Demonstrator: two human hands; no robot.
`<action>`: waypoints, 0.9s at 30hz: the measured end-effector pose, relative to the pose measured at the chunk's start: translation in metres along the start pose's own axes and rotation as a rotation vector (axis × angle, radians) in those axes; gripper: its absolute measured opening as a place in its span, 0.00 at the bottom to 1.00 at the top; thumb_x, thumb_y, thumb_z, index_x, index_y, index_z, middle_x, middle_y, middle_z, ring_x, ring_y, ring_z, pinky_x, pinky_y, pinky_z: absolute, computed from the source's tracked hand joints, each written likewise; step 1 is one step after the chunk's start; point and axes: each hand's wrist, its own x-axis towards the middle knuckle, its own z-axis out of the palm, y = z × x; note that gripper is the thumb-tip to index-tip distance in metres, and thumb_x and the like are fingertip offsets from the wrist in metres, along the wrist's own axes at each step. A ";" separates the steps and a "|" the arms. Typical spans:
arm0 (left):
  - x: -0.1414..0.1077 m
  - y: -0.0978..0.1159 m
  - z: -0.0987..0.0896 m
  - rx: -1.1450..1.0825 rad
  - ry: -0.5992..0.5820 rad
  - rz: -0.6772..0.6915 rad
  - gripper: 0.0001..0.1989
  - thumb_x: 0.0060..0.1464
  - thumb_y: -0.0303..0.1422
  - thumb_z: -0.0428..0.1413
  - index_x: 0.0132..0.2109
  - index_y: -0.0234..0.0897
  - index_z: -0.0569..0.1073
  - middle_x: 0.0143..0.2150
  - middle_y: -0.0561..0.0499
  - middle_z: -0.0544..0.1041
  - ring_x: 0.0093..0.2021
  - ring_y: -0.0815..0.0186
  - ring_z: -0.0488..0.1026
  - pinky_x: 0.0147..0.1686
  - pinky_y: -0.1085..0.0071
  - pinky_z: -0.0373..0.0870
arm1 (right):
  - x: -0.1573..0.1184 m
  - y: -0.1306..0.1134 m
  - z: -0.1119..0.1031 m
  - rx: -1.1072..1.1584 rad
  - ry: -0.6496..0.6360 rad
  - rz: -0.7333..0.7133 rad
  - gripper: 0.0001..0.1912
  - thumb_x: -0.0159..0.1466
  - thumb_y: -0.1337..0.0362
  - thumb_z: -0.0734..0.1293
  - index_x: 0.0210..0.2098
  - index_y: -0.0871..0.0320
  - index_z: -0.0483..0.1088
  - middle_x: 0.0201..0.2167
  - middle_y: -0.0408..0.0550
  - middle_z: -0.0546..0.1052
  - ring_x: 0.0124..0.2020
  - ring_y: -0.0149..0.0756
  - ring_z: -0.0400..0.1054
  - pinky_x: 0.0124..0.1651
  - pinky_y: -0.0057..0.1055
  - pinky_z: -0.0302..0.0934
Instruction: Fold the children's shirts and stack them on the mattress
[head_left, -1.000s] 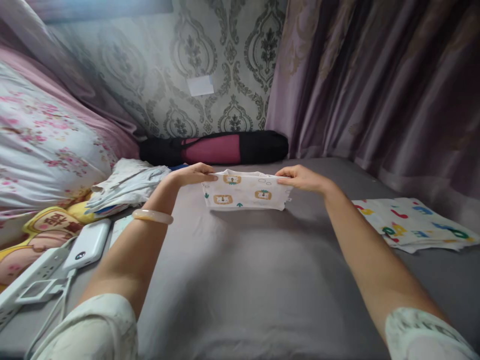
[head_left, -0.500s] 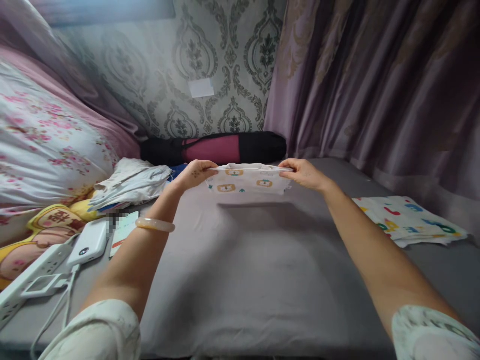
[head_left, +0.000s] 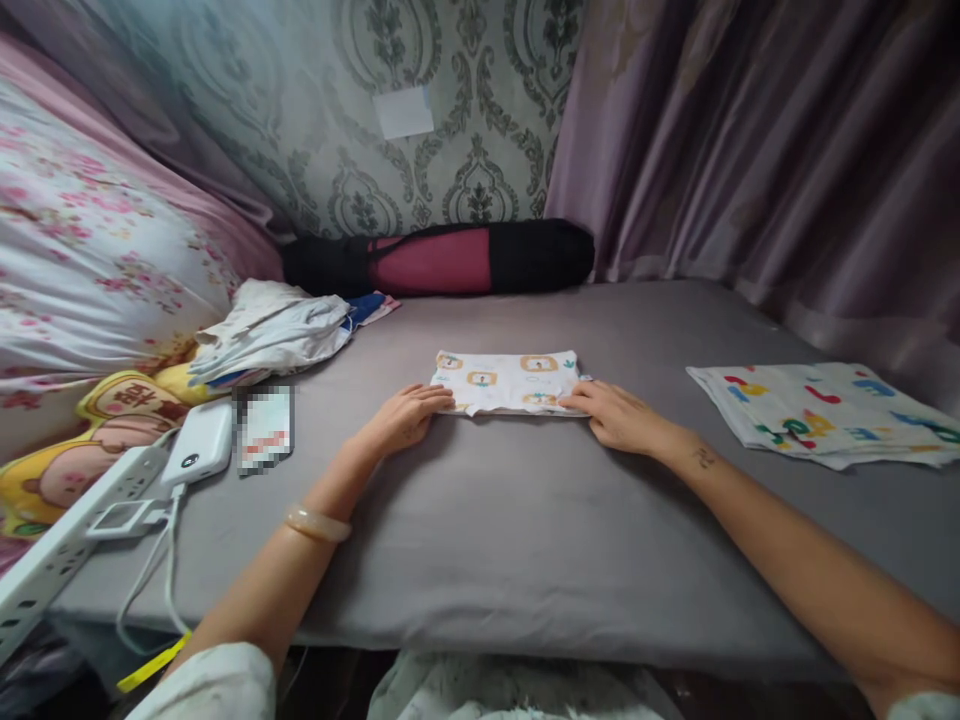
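A folded white cloth with orange and green prints (head_left: 510,382) lies flat on the grey sheet (head_left: 480,520) in the middle of the view. My left hand (head_left: 409,417) is closed on its near left corner, fingertips on the edge. At the near right corner, my right hand (head_left: 615,415) pinches the fabric. Part of each corner is hidden under the fingers.
A folded cloth with colourful shapes (head_left: 832,410) lies at the right. Along the wall rests a black and maroon bag (head_left: 442,258). Crumpled clothes (head_left: 281,325), a white power bank (head_left: 199,442), a power strip (head_left: 75,540) and a yellow plush (head_left: 97,440) sit at the left.
Both hands have lowered the folded cloth from the air onto the sheet. Its printed top now faces up. The view has tilted down.
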 end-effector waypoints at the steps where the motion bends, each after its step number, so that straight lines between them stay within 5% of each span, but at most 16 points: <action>1: 0.001 -0.001 -0.002 -0.007 -0.018 -0.012 0.27 0.54 0.21 0.44 0.58 0.43 0.71 0.63 0.49 0.70 0.64 0.65 0.63 0.65 0.60 0.54 | 0.001 -0.002 -0.003 0.005 -0.014 0.022 0.29 0.59 0.78 0.58 0.55 0.51 0.71 0.49 0.51 0.73 0.50 0.40 0.65 0.54 0.36 0.56; 5: 0.014 0.002 -0.008 0.001 0.021 -0.094 0.25 0.52 0.21 0.45 0.54 0.41 0.72 0.59 0.48 0.74 0.62 0.63 0.66 0.65 0.58 0.53 | 0.018 -0.016 -0.012 -0.004 0.017 0.172 0.21 0.63 0.73 0.57 0.48 0.56 0.75 0.48 0.51 0.76 0.51 0.42 0.67 0.54 0.37 0.57; 10: 0.056 0.031 -0.005 0.004 0.132 -0.182 0.20 0.62 0.28 0.43 0.58 0.37 0.68 0.60 0.42 0.71 0.62 0.60 0.65 0.62 0.60 0.58 | 0.065 -0.044 -0.010 0.052 0.217 0.215 0.24 0.68 0.69 0.52 0.60 0.61 0.65 0.61 0.54 0.68 0.61 0.41 0.60 0.62 0.36 0.51; 15: 0.098 0.056 0.009 0.000 0.039 -0.266 0.22 0.66 0.33 0.39 0.63 0.32 0.61 0.65 0.39 0.65 0.68 0.56 0.56 0.64 0.55 0.52 | 0.104 -0.062 0.010 0.053 0.095 0.342 0.27 0.71 0.62 0.50 0.67 0.63 0.55 0.69 0.54 0.54 0.71 0.46 0.42 0.69 0.49 0.37; 27: 0.116 0.054 0.042 0.026 -0.029 -0.368 0.29 0.67 0.44 0.35 0.69 0.38 0.55 0.71 0.41 0.53 0.71 0.52 0.47 0.67 0.46 0.42 | 0.106 -0.057 0.035 0.009 0.030 0.320 0.29 0.70 0.60 0.48 0.69 0.59 0.52 0.70 0.54 0.52 0.71 0.48 0.41 0.68 0.56 0.30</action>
